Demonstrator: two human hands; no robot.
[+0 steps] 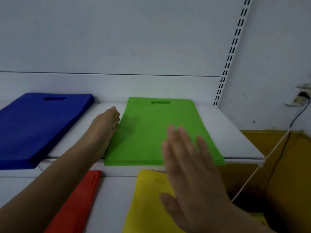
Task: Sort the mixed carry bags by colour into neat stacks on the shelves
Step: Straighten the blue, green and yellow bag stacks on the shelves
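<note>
A stack of green carry bags lies flat on the upper white shelf, handle holes toward the wall. My left hand lies against the stack's left edge with straight fingers. My right hand is flat and open, fingers spread, blurred, over the stack's front right part; whether it touches the bags I cannot tell. A blue stack sits at the left of the same shelf. On the lower shelf lie a red stack and a yellow stack.
A white back panel rises behind the shelf, with a slotted upright at its right. Right of the shelves stands an open yellow-brown cardboard box, with a black cable and a white cord running past it.
</note>
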